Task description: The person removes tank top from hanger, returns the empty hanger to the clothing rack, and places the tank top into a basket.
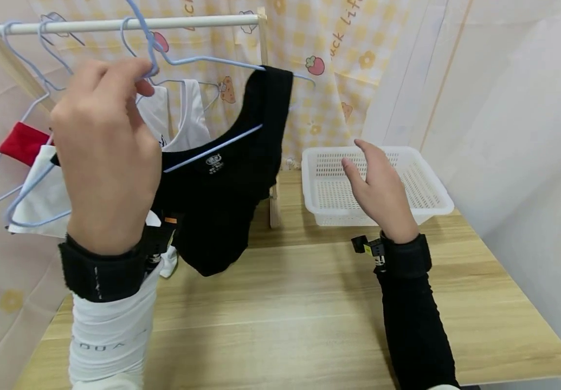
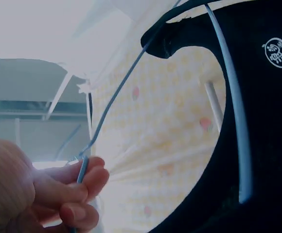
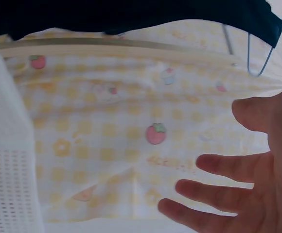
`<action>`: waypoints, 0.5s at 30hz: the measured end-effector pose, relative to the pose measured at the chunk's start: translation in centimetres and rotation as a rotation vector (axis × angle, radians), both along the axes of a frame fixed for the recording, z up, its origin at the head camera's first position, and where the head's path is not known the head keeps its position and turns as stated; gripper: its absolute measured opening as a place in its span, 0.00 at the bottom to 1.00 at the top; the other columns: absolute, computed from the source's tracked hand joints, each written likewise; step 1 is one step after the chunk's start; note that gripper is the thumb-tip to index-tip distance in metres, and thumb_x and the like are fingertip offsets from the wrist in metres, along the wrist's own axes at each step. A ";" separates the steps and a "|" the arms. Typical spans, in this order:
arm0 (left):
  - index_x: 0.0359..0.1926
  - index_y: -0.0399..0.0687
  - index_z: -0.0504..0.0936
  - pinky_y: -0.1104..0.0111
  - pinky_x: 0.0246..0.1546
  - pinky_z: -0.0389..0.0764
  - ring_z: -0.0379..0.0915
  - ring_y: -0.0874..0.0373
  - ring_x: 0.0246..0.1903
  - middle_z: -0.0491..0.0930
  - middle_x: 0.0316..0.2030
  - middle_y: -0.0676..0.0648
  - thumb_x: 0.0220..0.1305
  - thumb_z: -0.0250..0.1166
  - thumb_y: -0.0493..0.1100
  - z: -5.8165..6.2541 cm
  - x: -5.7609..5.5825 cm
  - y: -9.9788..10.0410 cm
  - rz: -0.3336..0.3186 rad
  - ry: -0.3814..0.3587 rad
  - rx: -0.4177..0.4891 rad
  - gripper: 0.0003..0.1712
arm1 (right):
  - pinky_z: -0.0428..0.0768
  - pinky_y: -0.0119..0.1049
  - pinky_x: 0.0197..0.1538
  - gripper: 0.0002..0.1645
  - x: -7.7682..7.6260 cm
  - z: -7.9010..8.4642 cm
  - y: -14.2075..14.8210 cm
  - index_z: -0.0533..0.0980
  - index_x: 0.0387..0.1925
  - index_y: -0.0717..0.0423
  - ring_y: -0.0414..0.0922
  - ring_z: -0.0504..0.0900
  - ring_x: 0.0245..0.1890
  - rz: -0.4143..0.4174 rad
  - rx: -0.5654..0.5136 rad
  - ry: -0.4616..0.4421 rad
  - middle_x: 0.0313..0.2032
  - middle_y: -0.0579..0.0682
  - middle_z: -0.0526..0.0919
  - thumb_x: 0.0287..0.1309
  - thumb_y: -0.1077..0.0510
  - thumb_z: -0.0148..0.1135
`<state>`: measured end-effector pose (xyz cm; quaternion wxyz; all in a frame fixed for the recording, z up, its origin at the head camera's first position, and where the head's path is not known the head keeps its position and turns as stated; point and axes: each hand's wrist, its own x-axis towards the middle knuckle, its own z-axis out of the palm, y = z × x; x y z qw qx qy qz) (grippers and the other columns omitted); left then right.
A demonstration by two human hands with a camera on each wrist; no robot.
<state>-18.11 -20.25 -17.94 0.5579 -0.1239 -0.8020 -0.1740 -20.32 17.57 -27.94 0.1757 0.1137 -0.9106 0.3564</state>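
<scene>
My left hand (image 1: 107,141) pinches a blue wire hanger (image 1: 202,58) near its hook, in front of the rack. A black sleeveless top (image 1: 226,184) with a small white print hangs from it, one strap over the hanger's right arm and the lower bar crossing its front. In the left wrist view, fingers and thumb close round the hanger's wire (image 2: 82,170). My right hand (image 1: 385,189) holds nothing; its fingers are spread in the right wrist view, apart from the black top (image 3: 131,14). In the head view it overlaps the white basket (image 1: 329,214).
A rack rail (image 1: 202,21) stands at the back left. On it hang more blue hangers, with a white top (image 1: 194,108) and a red-and-white garment (image 1: 24,143). The perforated basket sits on the wooden table (image 1: 270,314) before a checked curtain (image 1: 334,32).
</scene>
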 end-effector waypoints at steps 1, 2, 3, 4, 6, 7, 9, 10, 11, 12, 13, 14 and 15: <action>0.62 0.65 0.89 0.59 0.44 0.80 0.85 0.52 0.47 0.90 0.46 0.51 0.81 0.46 0.38 -0.4 -0.8 -0.3 -0.032 0.023 -0.039 0.28 | 0.60 0.60 0.82 0.40 0.1 0.1 0.0 0.59 0.84 0.56 0.58 0.61 0.83 -0.001 -0.027 0.038 0.82 0.59 0.63 0.84 0.41 0.49; 0.61 0.63 0.90 0.60 0.42 0.79 0.86 0.52 0.46 0.90 0.45 0.51 0.80 0.46 0.36 -0.5 -1.0 -0.2 -0.074 0.024 -0.079 0.29 | 0.62 0.59 0.82 0.39 0.2 0.2 0.0 0.59 0.84 0.56 0.57 0.62 0.82 0.003 -0.059 0.081 0.82 0.58 0.63 0.84 0.43 0.50; 0.61 0.61 0.90 0.61 0.40 0.78 0.86 0.52 0.44 0.90 0.44 0.50 0.78 0.46 0.34 -0.6 -1.0 0.2 -0.125 0.020 -0.114 0.29 | 0.64 0.59 0.81 0.38 0.2 0.3 0.0 0.60 0.83 0.57 0.57 0.64 0.81 0.007 -0.091 0.130 0.82 0.57 0.64 0.83 0.45 0.52; 0.60 0.56 0.90 0.61 0.40 0.77 0.86 0.51 0.43 0.90 0.43 0.48 0.77 0.46 0.31 -0.6 -0.7 0.9 -0.178 -0.001 -0.139 0.29 | 0.66 0.58 0.79 0.38 0.3 0.3 0.0 0.60 0.83 0.57 0.56 0.66 0.80 0.013 -0.121 0.179 0.81 0.56 0.65 0.83 0.46 0.53; 0.58 0.47 0.90 0.58 0.39 0.76 0.85 0.47 0.42 0.90 0.42 0.43 0.75 0.47 0.27 -0.3 0.5 2.9 -0.270 -0.076 -0.135 0.28 | 0.71 0.57 0.76 0.36 0.4 0.4 -0.1 0.62 0.82 0.59 0.54 0.71 0.77 0.032 -0.180 0.283 0.79 0.55 0.69 0.82 0.50 0.55; 0.58 0.42 0.90 0.58 0.41 0.76 0.84 0.44 0.41 0.89 0.41 0.40 0.74 0.48 0.25 -0.3 1.2 4.0 -0.319 -0.121 -0.124 0.26 | 0.73 0.56 0.74 0.35 0.4 0.4 -0.1 0.64 0.81 0.59 0.53 0.73 0.75 0.044 -0.205 0.336 0.78 0.55 0.71 0.81 0.51 0.55; 0.56 0.34 0.88 0.55 0.41 0.77 0.83 0.41 0.41 0.87 0.40 0.36 0.75 0.49 0.24 -0.7 2.1 5.7 -0.375 -0.173 -0.103 0.23 | 0.76 0.55 0.72 0.32 0.5 0.3 -0.3 0.68 0.78 0.61 0.53 0.77 0.72 0.070 -0.231 0.428 0.74 0.57 0.76 0.80 0.54 0.56; 0.55 0.32 0.88 0.55 0.42 0.78 0.83 0.40 0.41 0.87 0.40 0.35 0.74 0.50 0.23 -1.1 2.2 6.3 -0.393 -0.188 -0.091 0.22 | 0.77 0.54 0.71 0.31 0.5 0.3 -0.3 0.70 0.77 0.62 0.52 0.78 0.71 0.084 -0.234 0.466 0.72 0.58 0.78 0.80 0.54 0.55; 0.55 0.31 0.88 0.55 0.42 0.79 0.83 0.40 0.41 0.87 0.39 0.35 0.73 0.50 0.22 -1.6 2.2 6.8 -0.409 -0.204 -0.077 0.21 | 0.77 0.53 0.70 0.30 0.5 0.3 -0.4 0.72 0.75 0.62 0.52 0.79 0.70 0.101 -0.237 0.498 0.70 0.59 0.80 0.79 0.55 0.56; 0.54 0.31 0.88 0.55 0.42 0.79 0.83 0.41 0.41 0.86 0.40 0.35 0.74 0.51 0.22 -2.3 2.2 7.2 -0.424 -0.220 -0.062 0.21 | 0.78 0.53 0.70 0.29 0.6 0.3 -0.4 0.73 0.74 0.63 0.53 0.81 0.68 0.118 -0.233 0.523 0.69 0.60 0.81 0.79 0.56 0.56; 0.54 0.31 0.88 0.54 0.43 0.80 0.83 0.41 0.42 0.86 0.40 0.35 0.74 0.51 0.22 -3.1 2.0 7.4 -0.439 -0.233 -0.048 0.20 | 0.78 0.52 0.69 0.28 0.6 0.3 -0.5 0.74 0.73 0.63 0.53 0.81 0.67 0.134 -0.226 0.538 0.67 0.60 0.82 0.78 0.56 0.56; 0.54 0.31 0.88 0.54 0.44 0.81 0.83 0.41 0.42 0.86 0.40 0.36 0.74 0.51 0.22 -3.8 1.8 7.7 -0.448 -0.243 -0.034 0.20 | 0.79 0.52 0.69 0.28 0.6 0.3 -0.5 0.74 0.73 0.63 0.53 0.82 0.66 0.151 -0.218 0.545 0.67 0.60 0.83 0.78 0.57 0.57; 0.55 0.31 0.88 0.53 0.45 0.82 0.83 0.41 0.43 0.87 0.41 0.36 0.75 0.51 0.22 -4.6 1.7 8.0 -0.457 -0.254 -0.017 0.20 | 0.79 0.52 0.68 0.28 0.6 0.3 -0.5 0.74 0.73 0.63 0.53 0.82 0.66 0.168 -0.204 0.546 0.66 0.61 0.83 0.78 0.57 0.57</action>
